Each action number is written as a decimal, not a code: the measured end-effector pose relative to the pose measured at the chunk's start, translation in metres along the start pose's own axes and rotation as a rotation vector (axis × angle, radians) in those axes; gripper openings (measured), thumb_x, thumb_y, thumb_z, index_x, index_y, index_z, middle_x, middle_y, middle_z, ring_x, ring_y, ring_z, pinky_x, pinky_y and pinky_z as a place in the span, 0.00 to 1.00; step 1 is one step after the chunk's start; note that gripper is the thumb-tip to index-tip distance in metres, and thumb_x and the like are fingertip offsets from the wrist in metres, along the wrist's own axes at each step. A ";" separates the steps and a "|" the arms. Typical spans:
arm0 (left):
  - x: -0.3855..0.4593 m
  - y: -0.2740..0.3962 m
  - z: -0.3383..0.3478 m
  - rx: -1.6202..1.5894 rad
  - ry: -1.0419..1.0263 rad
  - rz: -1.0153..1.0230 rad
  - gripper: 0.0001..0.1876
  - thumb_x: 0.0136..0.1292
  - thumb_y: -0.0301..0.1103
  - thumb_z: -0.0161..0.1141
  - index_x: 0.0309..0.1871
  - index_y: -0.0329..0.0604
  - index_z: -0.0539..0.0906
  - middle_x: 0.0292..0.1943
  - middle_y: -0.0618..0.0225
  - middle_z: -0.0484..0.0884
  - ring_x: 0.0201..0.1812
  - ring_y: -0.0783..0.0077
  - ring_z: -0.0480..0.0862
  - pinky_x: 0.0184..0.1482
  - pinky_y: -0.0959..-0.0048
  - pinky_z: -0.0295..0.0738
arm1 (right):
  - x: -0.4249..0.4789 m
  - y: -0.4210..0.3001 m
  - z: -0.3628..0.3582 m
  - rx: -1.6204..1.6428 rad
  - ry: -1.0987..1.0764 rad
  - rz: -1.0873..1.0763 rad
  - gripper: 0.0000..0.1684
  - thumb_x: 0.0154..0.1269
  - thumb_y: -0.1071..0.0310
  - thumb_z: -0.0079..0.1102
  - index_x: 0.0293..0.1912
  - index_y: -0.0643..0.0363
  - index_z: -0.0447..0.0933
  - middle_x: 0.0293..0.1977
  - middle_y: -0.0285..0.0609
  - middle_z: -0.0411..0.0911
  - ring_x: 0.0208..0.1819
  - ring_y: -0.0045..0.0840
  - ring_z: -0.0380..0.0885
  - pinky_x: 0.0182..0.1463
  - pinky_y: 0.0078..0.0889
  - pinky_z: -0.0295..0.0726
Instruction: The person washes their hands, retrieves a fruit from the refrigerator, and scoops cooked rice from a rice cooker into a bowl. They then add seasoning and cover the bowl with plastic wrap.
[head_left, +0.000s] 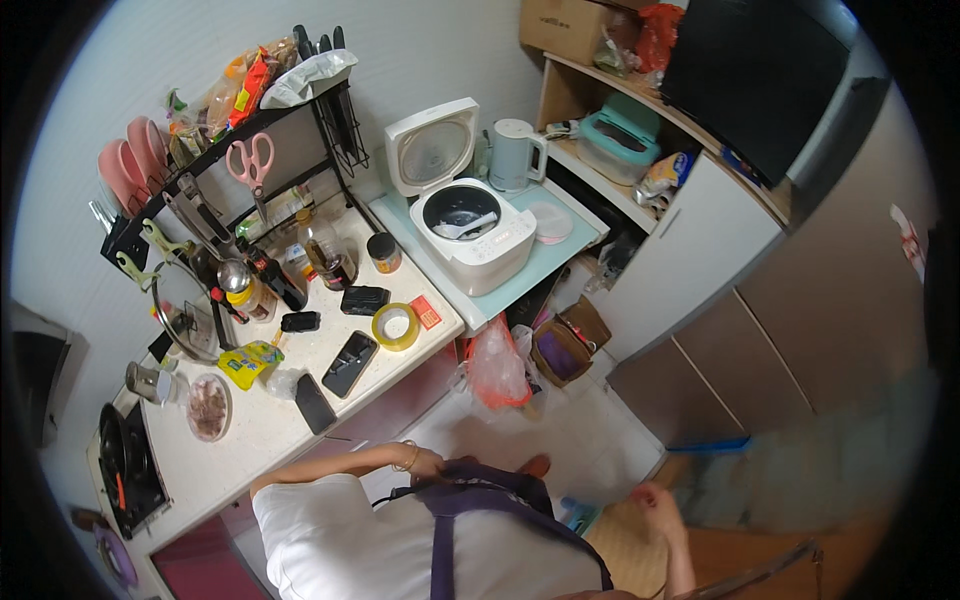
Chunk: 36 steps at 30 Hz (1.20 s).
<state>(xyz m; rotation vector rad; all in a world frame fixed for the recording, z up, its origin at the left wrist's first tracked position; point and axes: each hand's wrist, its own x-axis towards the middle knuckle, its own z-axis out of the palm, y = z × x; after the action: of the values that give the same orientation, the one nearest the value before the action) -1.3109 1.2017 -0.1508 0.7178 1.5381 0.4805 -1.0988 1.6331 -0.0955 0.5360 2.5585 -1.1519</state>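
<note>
My left hand (427, 463), with thin bangles at its wrist, touches the dark purple apron (480, 487) at my waist. The fabric hides its fingertips, so its grip is unclear. Out to the right, my right hand (654, 504) is held up with bent fingers, slightly blurred; no object shows in it. Before me on the white counter (262, 420) lie a smartphone (350, 364), a second dark phone (315, 403) and a roll of yellow tape (395, 327). A white rice cooker (480, 247) stands with its lid up, a pale paddle (476, 225) inside its dark pot.
Bottles (330, 255) and jars crowd the counter's back below a black rack (247, 124). A plate of meat (208, 407) sits near the hob (135, 472). Plastic bags (499, 367) and a cardboard box (562, 349) stand low beside the counter. A kettle (514, 154) is behind the cooker.
</note>
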 end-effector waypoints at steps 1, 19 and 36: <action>0.002 0.003 0.004 -0.120 0.015 -0.035 0.22 0.61 0.46 0.52 0.30 0.30 0.78 0.18 0.59 0.78 0.21 0.66 0.81 0.25 0.69 0.78 | 0.023 -0.008 -0.030 -0.056 0.010 -0.023 0.09 0.55 0.75 0.52 0.38 0.60 0.75 0.33 0.46 0.77 0.35 0.29 0.76 0.39 0.29 0.74; 0.076 0.082 0.063 -1.229 1.008 0.036 0.14 0.65 0.40 0.51 0.44 0.38 0.75 0.35 0.66 0.80 0.35 0.75 0.80 0.38 0.75 0.76 | 0.370 -0.010 -0.374 -1.548 0.794 -0.344 0.32 0.54 0.57 0.59 0.56 0.62 0.63 0.60 0.52 0.60 0.59 0.39 0.63 0.67 0.50 0.47; 0.072 0.023 -0.068 -1.118 0.900 0.140 0.13 0.65 0.37 0.49 0.42 0.34 0.75 0.33 0.56 0.82 0.32 0.65 0.83 0.35 0.71 0.79 | 0.277 -0.078 -0.288 -1.250 0.894 -0.255 0.06 0.49 0.69 0.55 0.27 0.60 0.78 0.36 0.47 0.75 0.44 0.38 0.71 0.65 0.49 0.54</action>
<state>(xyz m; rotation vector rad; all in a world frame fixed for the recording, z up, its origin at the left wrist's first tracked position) -1.3743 1.2759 -0.1799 -0.3448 1.6599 1.7442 -1.4097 1.8646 0.0296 0.4010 3.3742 0.9909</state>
